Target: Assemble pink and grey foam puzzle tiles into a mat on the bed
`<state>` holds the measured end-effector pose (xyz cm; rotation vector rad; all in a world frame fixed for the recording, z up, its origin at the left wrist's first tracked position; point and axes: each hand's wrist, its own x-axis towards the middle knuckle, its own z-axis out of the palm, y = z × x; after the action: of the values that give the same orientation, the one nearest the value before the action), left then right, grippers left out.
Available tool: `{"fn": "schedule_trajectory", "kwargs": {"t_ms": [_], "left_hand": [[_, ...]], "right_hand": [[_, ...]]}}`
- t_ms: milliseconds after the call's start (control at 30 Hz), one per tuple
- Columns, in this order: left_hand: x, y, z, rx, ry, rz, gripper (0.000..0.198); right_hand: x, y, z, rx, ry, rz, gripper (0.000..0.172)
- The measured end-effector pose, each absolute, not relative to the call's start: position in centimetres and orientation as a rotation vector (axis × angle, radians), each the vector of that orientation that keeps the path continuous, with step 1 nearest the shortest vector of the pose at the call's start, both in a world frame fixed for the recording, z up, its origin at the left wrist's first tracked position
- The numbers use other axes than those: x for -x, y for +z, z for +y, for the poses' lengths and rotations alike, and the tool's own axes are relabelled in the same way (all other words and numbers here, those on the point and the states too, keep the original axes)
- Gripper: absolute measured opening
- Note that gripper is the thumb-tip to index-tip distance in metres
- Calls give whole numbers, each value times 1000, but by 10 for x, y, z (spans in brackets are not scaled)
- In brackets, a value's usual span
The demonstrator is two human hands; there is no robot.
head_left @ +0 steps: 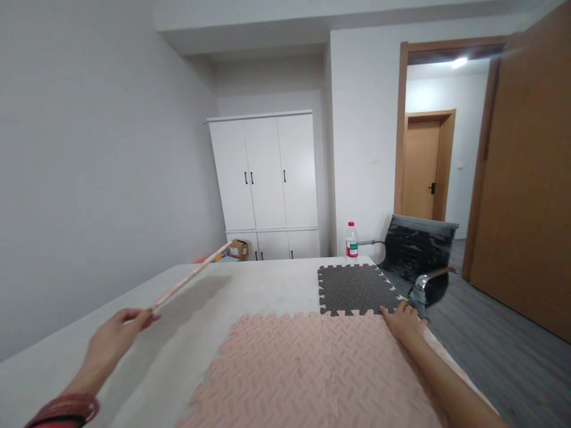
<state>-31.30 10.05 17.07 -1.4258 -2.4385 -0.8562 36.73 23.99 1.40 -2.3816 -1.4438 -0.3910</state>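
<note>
My left hand is raised over the left part of the white table, fingers pinched on the near end of a thin, pale pink foam piece. That piece slants up and away; whether it is a narrow strip or a tile seen edge-on, I cannot tell. Pink foam mat tiles with toothed edges lie joined on the table. Beyond them, a dark grey foam tile meets their far edge at the right. Flat on that seam, near the right corner, rests my right hand, its fingers apart.
A plastic bottle with a red cap stands at the table's far edge. Right of the table is a worn black chair. Behind are a cardboard box, a white cabinet and an open wooden door.
</note>
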Motion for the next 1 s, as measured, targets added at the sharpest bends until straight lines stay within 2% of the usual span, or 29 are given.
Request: {"fn": "schedule_trajectory", "kwargs": {"t_ms": [167,400,667,1000], "left_hand": [[222,160,166,1937,-1074,-2214,31],[148,110,208,2412,-863,-1993,8],[168,86,221,2566,-654,-1971,12],[186,78,241,2631,-557,-1909,14]], "right_hand": [[-366,16,241,2398,-365,-1450,69],[-365,19,242,2405,-355,-1452,69],[-368,16,246,2401,-355,-1489,72],[-367,21,243,2395,-329,-1519,70]]}}
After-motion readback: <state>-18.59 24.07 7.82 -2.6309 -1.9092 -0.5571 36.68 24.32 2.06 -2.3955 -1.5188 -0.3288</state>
